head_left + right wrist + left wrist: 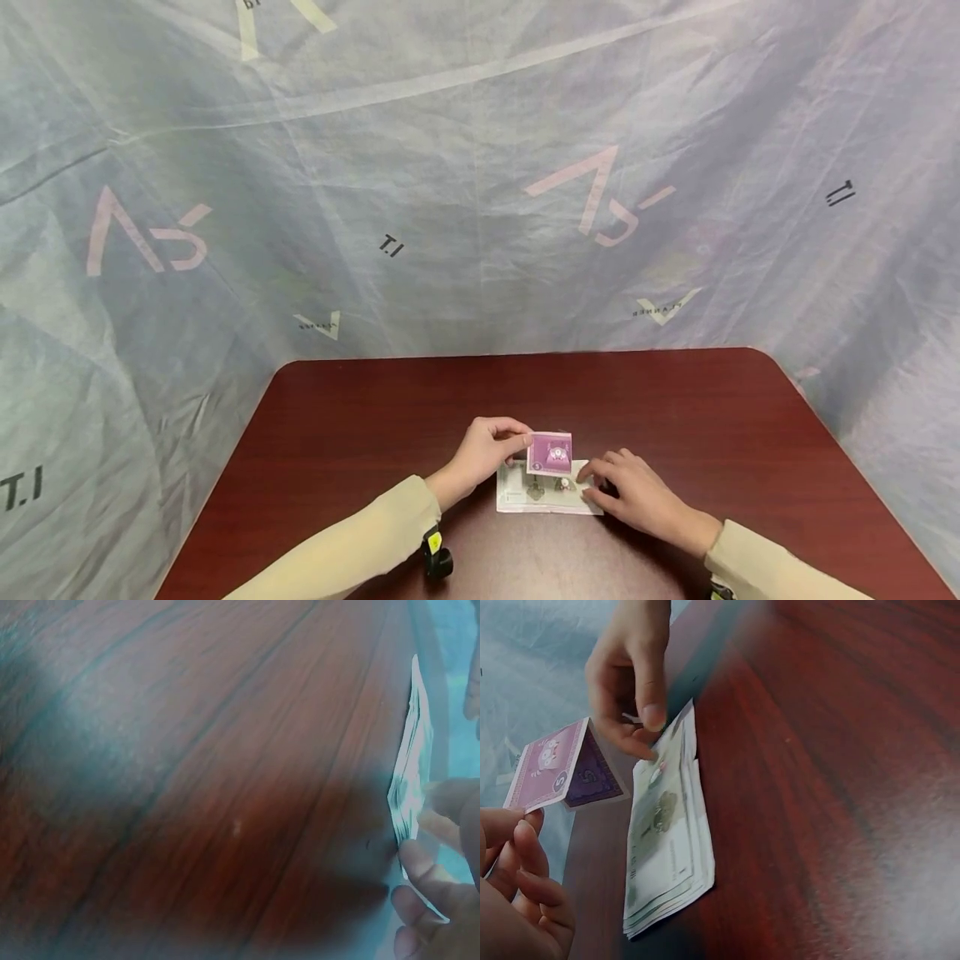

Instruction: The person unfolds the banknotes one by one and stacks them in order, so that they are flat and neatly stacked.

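A purple play banknote (pixel 550 454), folded in half and marked with a 5, is pinched at its left edge between the thumb and fingers of my left hand (pixel 480 458). It is held up over a stack of pale green play banknotes (pixel 517 500) lying on the table. The left wrist view shows the fold hanging like a tent, beside the layered stack (pixel 660 862). My right hand (pixel 645 497) rests at the stack's right end, fingers loosely bent and spread, fingertips touching the top note and its edge. In the right wrist view the stack (pixel 411 765) appears edge-on.
The reddish-brown wooden table (pixel 360 417) has rounded far corners and extends around both hands. A grey fabric curtain (pixel 450 208) with printed letters hangs behind it and along both sides. A black wrist camera (pixel 437 558) is strapped at the left sleeve.
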The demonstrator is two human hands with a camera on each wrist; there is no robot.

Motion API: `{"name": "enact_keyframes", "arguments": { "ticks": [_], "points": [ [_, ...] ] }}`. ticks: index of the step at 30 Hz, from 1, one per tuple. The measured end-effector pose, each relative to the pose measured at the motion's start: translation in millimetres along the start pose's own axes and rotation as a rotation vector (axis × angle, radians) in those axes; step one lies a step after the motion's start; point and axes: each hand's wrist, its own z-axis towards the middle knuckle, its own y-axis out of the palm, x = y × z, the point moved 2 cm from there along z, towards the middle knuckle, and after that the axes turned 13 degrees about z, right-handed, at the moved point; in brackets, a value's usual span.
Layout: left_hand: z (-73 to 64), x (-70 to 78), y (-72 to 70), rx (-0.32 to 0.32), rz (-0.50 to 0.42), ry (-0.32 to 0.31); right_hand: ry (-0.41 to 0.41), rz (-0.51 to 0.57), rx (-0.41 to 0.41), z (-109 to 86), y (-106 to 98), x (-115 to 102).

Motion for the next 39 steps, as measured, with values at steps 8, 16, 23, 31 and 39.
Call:
{"name": "enact_keyframes", "arguments": {
  "ticks": [8, 16, 23, 31, 39],
  "points": [
    [-8.8, 0.5, 4.8, -0.08, 0.009, 0.027, 0.012, 0.113, 0.078, 10.7, -6, -5],
    [-11.7, 1.1, 5.6, -0.14, -0.053, 0.055, -0.033, 0.145, 0.041, 17.4, -10, -9],
    [-16.1, -2.8, -1.8, -0.091, -0.048, 0.044, -0.03, 0.194, 0.111, 15.9, -11, -6],
    [-20.3, -11.9, -7.6, -0.041, -0.076, 0.006, 0.205, 0.382, 0.108, 10.6, -19, -2],
    [-27.6, -13.1, -6.1, 0.021, 0.104, 0.096, 0.201, 0.418, 0.195, 9.7, -19, -7]
  ]
}}
